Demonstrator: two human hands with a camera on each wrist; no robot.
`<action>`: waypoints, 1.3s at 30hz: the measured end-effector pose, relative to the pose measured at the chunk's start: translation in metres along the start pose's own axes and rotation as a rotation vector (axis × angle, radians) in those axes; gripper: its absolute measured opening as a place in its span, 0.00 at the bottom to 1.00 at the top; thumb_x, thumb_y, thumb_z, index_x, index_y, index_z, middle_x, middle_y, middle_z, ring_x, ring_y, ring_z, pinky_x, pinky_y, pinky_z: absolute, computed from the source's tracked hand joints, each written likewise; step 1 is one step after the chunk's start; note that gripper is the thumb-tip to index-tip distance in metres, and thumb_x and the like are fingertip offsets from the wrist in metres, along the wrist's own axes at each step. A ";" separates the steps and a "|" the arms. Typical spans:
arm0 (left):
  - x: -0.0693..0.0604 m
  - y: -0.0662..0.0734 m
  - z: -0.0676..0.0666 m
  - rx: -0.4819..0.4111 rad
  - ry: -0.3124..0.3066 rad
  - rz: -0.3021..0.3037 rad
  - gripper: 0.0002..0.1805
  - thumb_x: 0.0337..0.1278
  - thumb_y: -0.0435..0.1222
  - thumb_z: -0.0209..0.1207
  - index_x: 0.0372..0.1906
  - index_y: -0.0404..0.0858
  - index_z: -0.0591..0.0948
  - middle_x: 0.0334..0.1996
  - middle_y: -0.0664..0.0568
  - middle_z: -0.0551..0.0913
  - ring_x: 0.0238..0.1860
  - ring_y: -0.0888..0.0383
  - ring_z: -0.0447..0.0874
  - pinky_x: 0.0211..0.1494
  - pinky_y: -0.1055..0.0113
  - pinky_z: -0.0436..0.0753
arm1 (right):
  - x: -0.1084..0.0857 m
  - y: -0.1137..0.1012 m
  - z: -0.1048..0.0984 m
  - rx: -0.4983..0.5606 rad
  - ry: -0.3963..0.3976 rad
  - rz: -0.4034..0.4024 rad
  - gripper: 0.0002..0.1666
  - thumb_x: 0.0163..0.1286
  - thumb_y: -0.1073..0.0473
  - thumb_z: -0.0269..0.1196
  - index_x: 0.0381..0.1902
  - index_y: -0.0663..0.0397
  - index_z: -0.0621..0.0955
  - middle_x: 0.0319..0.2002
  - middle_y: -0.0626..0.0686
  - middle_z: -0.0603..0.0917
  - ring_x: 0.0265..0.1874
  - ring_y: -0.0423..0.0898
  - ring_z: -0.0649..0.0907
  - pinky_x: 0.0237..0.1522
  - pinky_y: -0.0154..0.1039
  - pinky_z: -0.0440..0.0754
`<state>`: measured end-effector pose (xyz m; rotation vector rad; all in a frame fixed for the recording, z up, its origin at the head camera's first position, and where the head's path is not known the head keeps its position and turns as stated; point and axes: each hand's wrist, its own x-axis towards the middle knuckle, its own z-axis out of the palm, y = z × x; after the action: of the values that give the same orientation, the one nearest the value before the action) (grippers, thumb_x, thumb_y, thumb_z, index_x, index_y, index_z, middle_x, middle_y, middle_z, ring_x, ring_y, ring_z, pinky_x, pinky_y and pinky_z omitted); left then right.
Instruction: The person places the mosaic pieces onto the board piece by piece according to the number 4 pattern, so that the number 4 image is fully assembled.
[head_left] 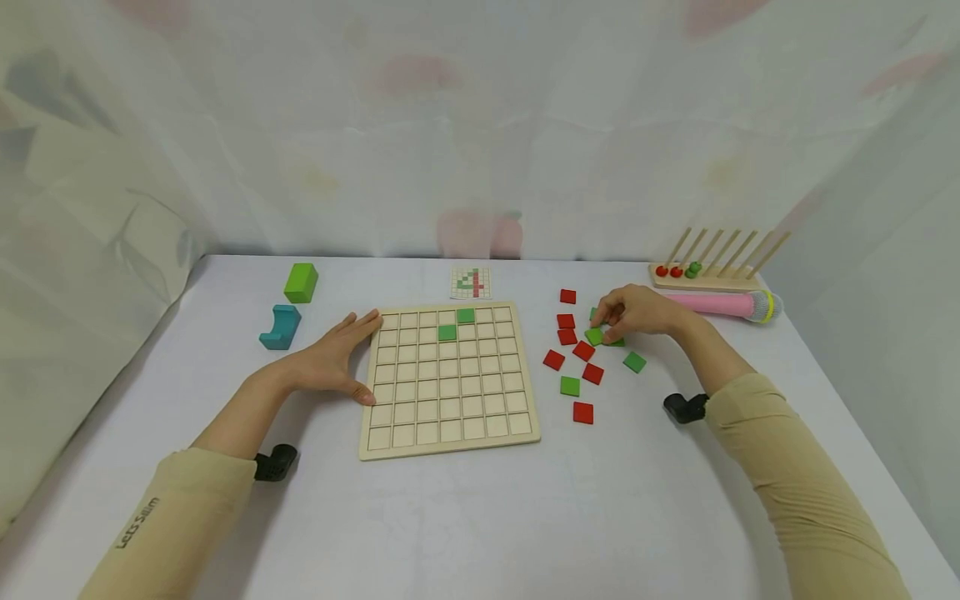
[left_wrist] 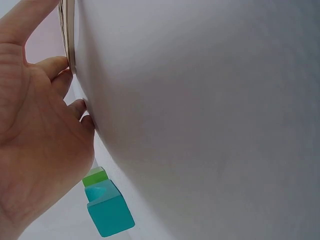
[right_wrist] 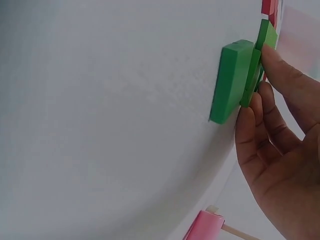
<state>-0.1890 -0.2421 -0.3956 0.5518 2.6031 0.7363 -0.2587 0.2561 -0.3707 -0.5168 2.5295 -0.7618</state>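
A pale wooden grid board (head_left: pixel 448 450) lies on the table, with one green tile (head_left: pixel 466 316) in its top row and another green tile (head_left: pixel 447 332) a row lower. My left hand (head_left: pixel 330 358) is spread along the board's left side, thumb and fingertips touching its edge. Right of the board, my right hand (head_left: pixel 637 311) pinches a bright green square tile (head_left: pixel 594 336) between thumb and fingers. Other green tiles lie partly hidden under that hand, and a loose green tile (right_wrist: pixel 232 82) is beside its fingertips in the right wrist view.
Several red tiles (head_left: pixel 582 412) are scattered right of the board. Behind it lies a small pattern card (head_left: pixel 461 292). A green block (head_left: pixel 302 283) and a teal curved block (head_left: pixel 281 327) stand at left. At the back right are a pink toy microphone (head_left: pixel 720 303) and a peg rack (head_left: pixel 720 282).
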 end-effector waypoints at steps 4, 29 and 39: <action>0.000 0.000 0.000 -0.003 -0.003 0.000 0.74 0.26 0.54 0.80 0.79 0.34 0.48 0.82 0.42 0.41 0.80 0.32 0.29 0.77 0.30 0.40 | 0.001 0.000 0.002 -0.008 0.022 0.015 0.09 0.56 0.64 0.72 0.36 0.54 0.85 0.34 0.53 0.83 0.36 0.47 0.78 0.41 0.36 0.76; 0.000 -0.002 0.000 0.019 -0.001 0.008 0.74 0.27 0.55 0.80 0.79 0.35 0.47 0.81 0.42 0.41 0.80 0.31 0.29 0.77 0.30 0.40 | 0.010 -0.036 0.004 -0.054 0.187 -0.126 0.08 0.65 0.63 0.66 0.42 0.55 0.86 0.36 0.54 0.88 0.36 0.46 0.81 0.39 0.34 0.79; -0.001 -0.001 0.000 0.037 0.004 0.016 0.74 0.27 0.56 0.79 0.79 0.34 0.48 0.81 0.41 0.42 0.79 0.30 0.31 0.77 0.29 0.41 | 0.029 -0.077 0.030 0.030 0.251 -0.087 0.10 0.67 0.59 0.65 0.46 0.50 0.86 0.40 0.53 0.86 0.40 0.47 0.81 0.43 0.36 0.79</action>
<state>-0.1889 -0.2435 -0.3959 0.5836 2.6237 0.6956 -0.2502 0.1698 -0.3565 -0.5545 2.7343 -0.9473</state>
